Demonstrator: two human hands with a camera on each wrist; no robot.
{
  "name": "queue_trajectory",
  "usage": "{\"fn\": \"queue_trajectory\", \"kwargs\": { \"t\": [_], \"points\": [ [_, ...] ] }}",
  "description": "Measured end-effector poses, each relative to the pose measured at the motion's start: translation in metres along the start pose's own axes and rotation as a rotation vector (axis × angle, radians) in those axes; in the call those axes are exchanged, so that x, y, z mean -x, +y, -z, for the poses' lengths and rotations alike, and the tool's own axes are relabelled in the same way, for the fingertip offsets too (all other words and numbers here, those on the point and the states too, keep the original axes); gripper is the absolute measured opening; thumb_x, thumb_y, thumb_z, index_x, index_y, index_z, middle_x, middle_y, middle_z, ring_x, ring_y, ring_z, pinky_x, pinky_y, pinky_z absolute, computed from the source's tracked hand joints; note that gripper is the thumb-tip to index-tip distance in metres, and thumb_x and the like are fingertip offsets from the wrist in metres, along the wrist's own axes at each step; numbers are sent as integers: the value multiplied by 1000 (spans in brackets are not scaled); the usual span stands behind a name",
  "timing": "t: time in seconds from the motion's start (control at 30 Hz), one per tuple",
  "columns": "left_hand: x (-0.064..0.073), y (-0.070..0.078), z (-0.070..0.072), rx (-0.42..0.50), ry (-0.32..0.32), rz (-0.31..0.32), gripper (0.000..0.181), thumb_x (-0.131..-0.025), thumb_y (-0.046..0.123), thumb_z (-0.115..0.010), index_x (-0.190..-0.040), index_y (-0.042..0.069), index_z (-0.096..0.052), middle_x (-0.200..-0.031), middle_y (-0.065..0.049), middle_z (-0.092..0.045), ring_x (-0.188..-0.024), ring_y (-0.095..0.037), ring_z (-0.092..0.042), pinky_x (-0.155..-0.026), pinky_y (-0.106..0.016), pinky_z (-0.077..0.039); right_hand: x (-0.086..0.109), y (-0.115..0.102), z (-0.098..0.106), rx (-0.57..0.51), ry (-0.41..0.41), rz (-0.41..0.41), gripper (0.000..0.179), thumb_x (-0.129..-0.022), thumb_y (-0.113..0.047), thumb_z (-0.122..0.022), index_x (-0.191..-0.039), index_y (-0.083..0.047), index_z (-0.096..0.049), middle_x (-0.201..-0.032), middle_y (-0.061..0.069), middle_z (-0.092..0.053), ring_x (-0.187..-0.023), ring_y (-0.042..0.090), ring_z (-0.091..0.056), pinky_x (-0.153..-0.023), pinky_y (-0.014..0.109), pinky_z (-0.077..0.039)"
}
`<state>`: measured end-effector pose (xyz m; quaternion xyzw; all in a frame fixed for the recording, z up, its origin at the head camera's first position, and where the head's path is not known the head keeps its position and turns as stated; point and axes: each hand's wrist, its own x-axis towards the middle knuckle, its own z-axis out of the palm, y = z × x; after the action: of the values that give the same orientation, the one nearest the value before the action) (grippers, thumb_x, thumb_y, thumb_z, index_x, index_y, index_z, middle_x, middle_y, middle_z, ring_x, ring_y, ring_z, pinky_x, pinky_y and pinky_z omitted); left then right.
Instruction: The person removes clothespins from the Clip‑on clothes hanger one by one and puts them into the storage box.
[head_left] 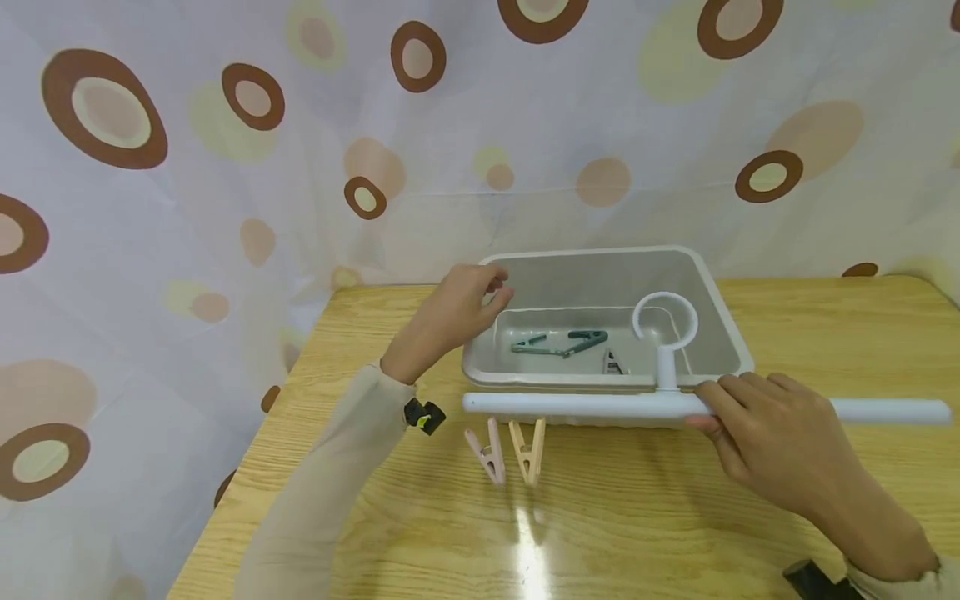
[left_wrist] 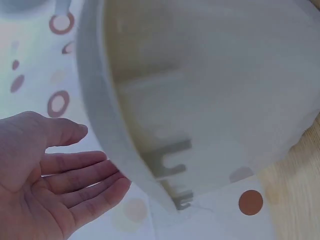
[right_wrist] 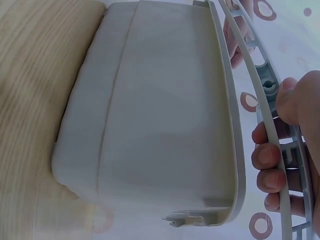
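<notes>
A person's right hand [head_left: 772, 433] holds a white plastic clothes hanger [head_left: 570, 405] level along the near rim of a gray basin [head_left: 600, 275], its ring [head_left: 666, 295] over the interior, at a desk [head_left: 420, 517] backed by a patterned cloth [head_left: 480, 117]. The right grip is curled firmly around the bar, right of the ring's stem. The left grip is loose and wide, holding nothing; the left hand [head_left: 468, 304] hovers by the basin's left rim, and whether its fingertips touch is unclear. Dark green clothespins [head_left: 591, 337] and a gray clothespin [head_left: 609, 361] lie inside; a pink clothespin [head_left: 495, 471] and a yellow clothespin [head_left: 530, 467] sit on the near side. The step appears to be positioning the hanger at the basin; the next move likely calls for a steady right hold while the free left hand assists.
</notes>
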<state>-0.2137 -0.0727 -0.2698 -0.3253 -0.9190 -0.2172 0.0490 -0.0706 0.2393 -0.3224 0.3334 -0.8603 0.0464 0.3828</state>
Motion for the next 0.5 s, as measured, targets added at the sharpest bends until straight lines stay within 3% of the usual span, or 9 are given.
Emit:
{"fn": "queue_trajectory", "kwargs": {
  "t": [0.27, 0.37, 0.5],
  "points": [
    [21, 26, 9, 8, 44, -19, 26, -100, 17, -54, -113, -4, -64, -108, -16, -68, -99, -24, -66, -87, -34, -51, -10, 10, 6, 42, 32, -16, 52, -104, -43, -30, -79, -3, -51, -59, 7, -48, -49, 27, -50, -49, 45, -45],
    [30, 36, 14, 41, 99, -20, 27, -100, 17, -53, -115, -3, -63, -108, -14, -68, -101, -23, -64, -89, -33, -50, -13, 13, 7, 38, 47, -17, 53, -104, -44, -30, -81, -2, -53, -61, 10, -53, -49, 29, -52, -48, 47, -46],
    [40, 44, 19, 66, 178, -67, 24, -100, 16, -54, -112, -2, -64, -105, -12, -68, -99, -22, -64, -88, -33, -49, -18, 15, 8, 39, 55, -22, 54, -104, -45, -30, -81, -1, -54, -63, 11, -55, -47, 30, -52, -47, 48, -46]
  ]
}}
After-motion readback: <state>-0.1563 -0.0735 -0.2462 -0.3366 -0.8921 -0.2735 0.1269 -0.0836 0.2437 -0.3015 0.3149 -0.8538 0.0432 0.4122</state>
